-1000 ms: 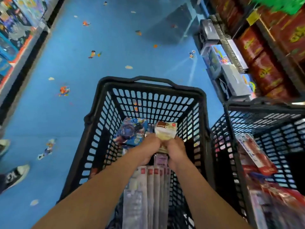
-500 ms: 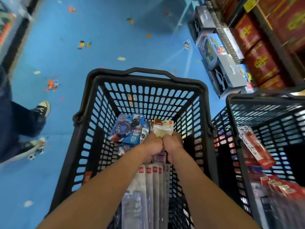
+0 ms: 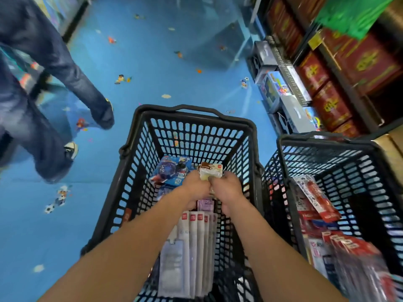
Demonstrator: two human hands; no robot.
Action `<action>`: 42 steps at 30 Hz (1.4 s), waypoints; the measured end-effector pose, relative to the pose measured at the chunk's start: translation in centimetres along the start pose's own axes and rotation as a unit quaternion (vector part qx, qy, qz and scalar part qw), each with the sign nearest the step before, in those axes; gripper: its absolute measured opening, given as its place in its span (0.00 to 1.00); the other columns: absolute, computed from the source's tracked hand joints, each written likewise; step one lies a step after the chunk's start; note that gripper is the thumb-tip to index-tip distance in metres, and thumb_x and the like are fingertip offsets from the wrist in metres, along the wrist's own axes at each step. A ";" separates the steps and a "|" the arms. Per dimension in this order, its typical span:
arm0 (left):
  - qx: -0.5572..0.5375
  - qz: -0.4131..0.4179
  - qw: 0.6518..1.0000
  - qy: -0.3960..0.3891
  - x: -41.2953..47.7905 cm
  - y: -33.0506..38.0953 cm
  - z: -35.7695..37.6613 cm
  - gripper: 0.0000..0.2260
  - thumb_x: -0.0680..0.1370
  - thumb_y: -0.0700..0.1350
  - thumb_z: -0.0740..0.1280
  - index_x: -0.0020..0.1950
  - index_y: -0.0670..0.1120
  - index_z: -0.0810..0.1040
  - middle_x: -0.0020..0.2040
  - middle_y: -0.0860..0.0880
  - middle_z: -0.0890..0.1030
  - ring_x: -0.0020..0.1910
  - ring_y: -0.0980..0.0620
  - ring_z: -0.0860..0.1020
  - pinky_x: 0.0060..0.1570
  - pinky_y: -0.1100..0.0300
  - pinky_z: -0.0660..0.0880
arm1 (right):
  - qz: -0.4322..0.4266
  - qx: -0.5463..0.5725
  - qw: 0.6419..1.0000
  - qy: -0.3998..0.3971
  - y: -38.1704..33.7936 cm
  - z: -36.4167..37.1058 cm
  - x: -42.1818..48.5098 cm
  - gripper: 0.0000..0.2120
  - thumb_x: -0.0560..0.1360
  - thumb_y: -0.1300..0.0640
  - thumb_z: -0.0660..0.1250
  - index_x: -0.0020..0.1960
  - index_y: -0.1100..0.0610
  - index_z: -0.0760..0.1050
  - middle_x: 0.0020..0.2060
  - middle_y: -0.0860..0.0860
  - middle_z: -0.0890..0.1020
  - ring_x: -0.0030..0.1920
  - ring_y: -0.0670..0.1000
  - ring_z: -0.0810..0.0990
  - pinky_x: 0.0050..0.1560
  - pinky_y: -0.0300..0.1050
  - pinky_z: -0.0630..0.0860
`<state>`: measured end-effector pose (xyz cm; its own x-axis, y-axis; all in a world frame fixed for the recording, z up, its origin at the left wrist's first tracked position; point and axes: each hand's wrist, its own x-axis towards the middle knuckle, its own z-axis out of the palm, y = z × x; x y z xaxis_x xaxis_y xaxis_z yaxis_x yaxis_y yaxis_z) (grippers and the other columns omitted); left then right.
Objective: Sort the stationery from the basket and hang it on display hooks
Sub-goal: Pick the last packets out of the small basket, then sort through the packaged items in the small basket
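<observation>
Pinching a small cream-and-brown carded packet from either side, the left hand and the right hand are curled round its near part, knuckles close together. The packet is held low inside the black lattice plastic basket, just beyond both hands and equally near to each. Its far edge shows, but the rest is hidden, so its long axis cannot be told. A blue blister-carded pack lies just left of it, with flat grey-white packs with red tags nearer. A second black lattice basket stands to the right. A lift upward and out is judged to follow.
</observation>
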<state>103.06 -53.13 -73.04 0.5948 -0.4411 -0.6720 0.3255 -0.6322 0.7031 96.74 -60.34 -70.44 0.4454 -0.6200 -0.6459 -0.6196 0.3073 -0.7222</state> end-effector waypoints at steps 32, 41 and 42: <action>0.232 -0.074 0.945 -0.220 -36.1 -6.0 25.2 0.07 0.83 0.41 0.67 0.45 0.45 0.78 0.36 0.48 0.81 0.33 0.57 0.81 0.29 0.68 0.70 | 0.007 -0.213 0.896 -0.390 21.7 -37.8 -25.3 0.03 0.80 0.56 0.70 0.49 0.55 0.79 0.50 0.55 0.85 0.48 0.51 0.85 0.50 0.42 0.76; 0.281 -0.065 0.949 -0.128 -23.5 -25.8 34.5 0.19 0.76 0.44 0.74 0.31 0.45 0.67 0.30 0.47 0.65 0.32 0.47 0.68 0.36 0.57 0.63 | -0.005 -0.306 0.931 -0.202 44.4 -31.2 -14.4 0.09 0.76 0.57 0.71 0.44 0.63 0.81 0.39 0.57 0.80 0.42 0.53 0.77 0.46 0.49 0.76; 0.295 -0.063 0.947 -0.115 -21.7 -28.5 35.4 0.18 0.76 0.44 0.74 0.32 0.46 0.68 0.30 0.47 0.66 0.32 0.48 0.69 0.35 0.58 0.64 | -0.011 -0.320 0.925 -0.202 46.6 -30.2 -13.0 0.07 0.77 0.56 0.70 0.46 0.61 0.81 0.41 0.56 0.79 0.44 0.55 0.77 0.48 0.48 0.76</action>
<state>54.86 -48.11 -86.75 0.3816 -0.4224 -0.8222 -0.1239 -0.9048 0.4073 42.52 -59.77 -88.18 0.5879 -0.2600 -0.7660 -0.8057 -0.2731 -0.5256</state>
